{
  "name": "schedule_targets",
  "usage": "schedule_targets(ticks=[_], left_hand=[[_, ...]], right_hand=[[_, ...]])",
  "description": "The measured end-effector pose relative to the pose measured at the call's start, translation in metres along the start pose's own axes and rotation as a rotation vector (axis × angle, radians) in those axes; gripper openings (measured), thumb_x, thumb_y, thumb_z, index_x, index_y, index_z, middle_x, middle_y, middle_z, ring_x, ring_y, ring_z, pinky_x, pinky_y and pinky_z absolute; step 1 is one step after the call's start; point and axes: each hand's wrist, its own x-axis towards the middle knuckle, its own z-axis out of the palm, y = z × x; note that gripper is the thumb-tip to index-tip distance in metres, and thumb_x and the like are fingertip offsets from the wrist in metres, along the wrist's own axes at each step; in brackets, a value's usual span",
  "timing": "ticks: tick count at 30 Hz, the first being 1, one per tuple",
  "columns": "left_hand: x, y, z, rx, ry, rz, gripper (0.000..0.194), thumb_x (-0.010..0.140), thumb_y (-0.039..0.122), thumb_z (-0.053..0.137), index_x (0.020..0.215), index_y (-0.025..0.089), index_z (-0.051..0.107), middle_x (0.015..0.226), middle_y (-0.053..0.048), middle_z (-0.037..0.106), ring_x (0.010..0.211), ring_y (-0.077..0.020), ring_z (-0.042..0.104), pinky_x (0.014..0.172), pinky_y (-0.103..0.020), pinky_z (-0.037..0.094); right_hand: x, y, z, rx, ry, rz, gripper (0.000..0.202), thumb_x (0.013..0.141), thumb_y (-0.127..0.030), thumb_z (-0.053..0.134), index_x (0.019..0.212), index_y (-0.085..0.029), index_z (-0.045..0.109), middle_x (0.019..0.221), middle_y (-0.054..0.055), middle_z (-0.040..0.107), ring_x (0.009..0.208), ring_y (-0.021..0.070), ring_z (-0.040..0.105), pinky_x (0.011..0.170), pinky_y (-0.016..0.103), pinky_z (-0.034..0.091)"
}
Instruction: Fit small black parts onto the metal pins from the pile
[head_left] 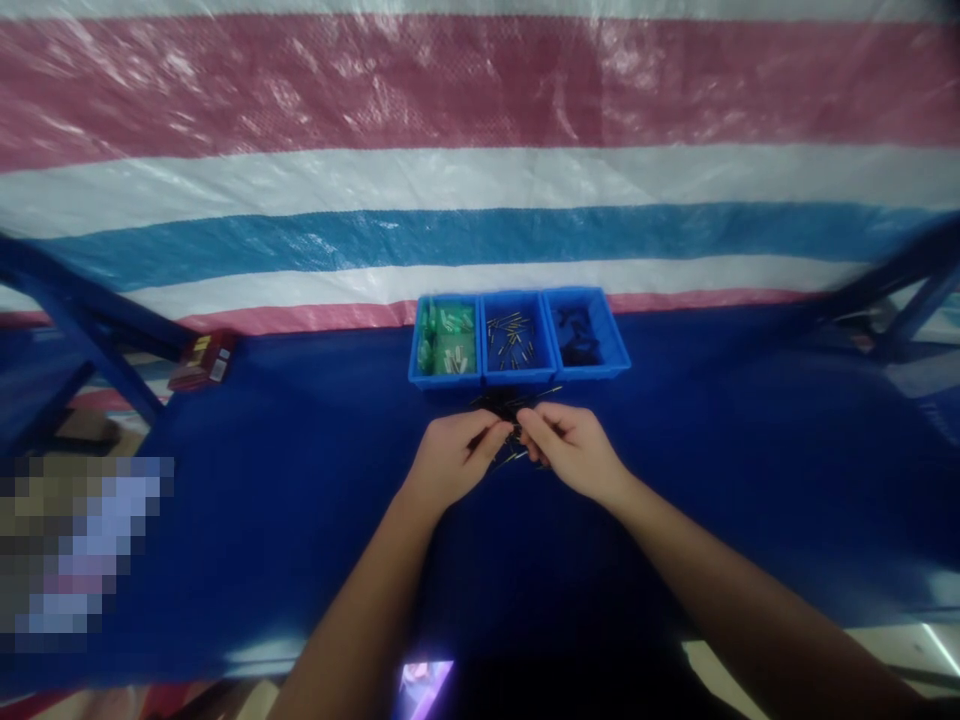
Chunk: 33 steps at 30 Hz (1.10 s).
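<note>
Left hand (454, 455): sitting curled, near-left of the middle blue bin (519, 378); I'm not managing to tell whether it's gripping anything.
Right hand (576, 450): sitting curled, near-right of that bin, fingertips close to the left's; I'm not making out its grip either.
Thin pins (502, 402): lying just before the bin, around the fingertips; more are lying inside it.
Striped sheet (480, 180): hanging behind the bin.

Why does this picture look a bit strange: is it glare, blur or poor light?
Head view: glare streaks the striped sheet; head view: the blue table is dim; head view: the outer edges look stretched and smeared; head view: thin parts by the fingers are too soft to tell apart.
</note>
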Motion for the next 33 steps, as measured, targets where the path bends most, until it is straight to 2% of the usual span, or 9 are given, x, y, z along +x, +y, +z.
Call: schedule_targets(ticks=[5,10,12,13,15,17,20,24,33], left_hand=[[0.0,0.0,0.0,0.033,-0.001,-0.029,0.023,0.099,0.03,0.053,0.083,0.018,0.066,0.069,0.002,0.065,0.061,-0.0093,0.059,0.06,-0.022,0.04],[-0.001,0.0,0.001,0.058,-0.006,-0.06,0.03,0.101,0.031,0.049,0.08,0.018,0.066,0.067,0.002,0.064,0.06,-0.01,0.058,0.06,-0.023,0.041],[-0.001,0.0,0.001,0.061,-0.01,-0.068,0.03,0.101,0.031,0.048,0.082,0.018,0.067,0.07,0.001,0.066,0.061,-0.0102,0.06,0.06,-0.023,0.041],[-0.001,-0.001,0.001,0.063,-0.008,-0.071,0.029,0.101,0.031,0.048,0.083,0.018,0.067,0.07,0.001,0.067,0.061,-0.0103,0.061,0.06,-0.023,0.041],[-0.001,-0.001,0.001,0.07,-0.001,-0.07,0.028,0.101,0.031,0.048,0.085,0.019,0.067,0.071,0.001,0.068,0.062,-0.0104,0.061,0.061,-0.023,0.042],[-0.001,-0.001,0.0,0.079,0.008,-0.071,0.028,0.101,0.031,0.048,0.085,0.019,0.068,0.072,0.001,0.069,0.062,-0.0105,0.062,0.061,-0.023,0.042],[-0.001,-0.001,0.0,0.085,0.02,-0.078,0.027,0.101,0.031,0.049,0.086,0.019,0.068,0.075,0.0,0.071,0.064,-0.0106,0.063,0.062,-0.023,0.043],[-0.001,0.0,0.0,0.095,0.032,-0.082,0.028,0.101,0.032,0.049,0.085,0.019,0.069,0.074,0.0,0.071,0.064,-0.0113,0.064,0.063,-0.023,0.044],[0.0,0.0,0.001,0.12,0.059,-0.069,0.027,0.1,0.031,0.05,0.087,0.018,0.069,0.075,-0.001,0.072,0.064,-0.0117,0.064,0.063,-0.023,0.046]], right_hand=[[0.005,0.0,-0.002,0.17,0.021,0.128,0.045,0.089,-0.054,0.065,0.063,-0.017,0.059,0.048,-0.004,0.055,0.039,0.0062,0.047,0.04,0.018,0.034],[0.014,0.005,-0.01,0.226,0.184,0.212,0.044,0.087,-0.056,0.067,0.069,-0.016,0.065,0.05,-0.003,0.056,0.036,0.0052,0.044,0.035,0.018,0.027],[0.016,0.006,-0.013,0.252,0.159,0.161,0.037,0.087,-0.053,0.067,0.086,-0.016,0.072,0.059,-0.001,0.064,0.039,0.0058,0.047,0.036,0.019,0.029],[0.017,0.006,-0.014,0.281,0.114,0.125,0.037,0.088,-0.051,0.067,0.106,-0.019,0.072,0.07,0.001,0.07,0.042,0.0069,0.052,0.038,0.019,0.032],[0.017,0.006,-0.015,0.315,0.03,0.067,0.045,0.091,-0.048,0.063,0.129,-0.025,0.064,0.083,0.003,0.074,0.047,0.0087,0.057,0.04,0.021,0.036],[0.016,0.007,-0.015,0.242,0.025,0.01,0.039,0.092,-0.045,0.062,0.124,-0.023,0.068,0.081,0.002,0.074,0.048,0.0087,0.056,0.043,0.022,0.04],[0.016,0.01,-0.015,0.027,0.151,-0.069,0.026,0.091,-0.038,0.063,0.104,-0.019,0.075,0.072,0.002,0.071,0.053,0.0105,0.059,0.053,0.025,0.047],[0.017,0.015,-0.019,-0.229,0.297,-0.15,0.019,0.088,-0.032,0.065,0.099,-0.019,0.075,0.079,0.003,0.075,0.069,0.0162,0.068,0.069,0.031,0.054],[0.016,0.016,-0.022,-0.504,0.174,-0.261,0.021,0.083,-0.017,0.063,0.099,-0.022,0.075,0.091,0.003,0.077,0.061,0.0135,0.062,0.063,0.028,0.053]])
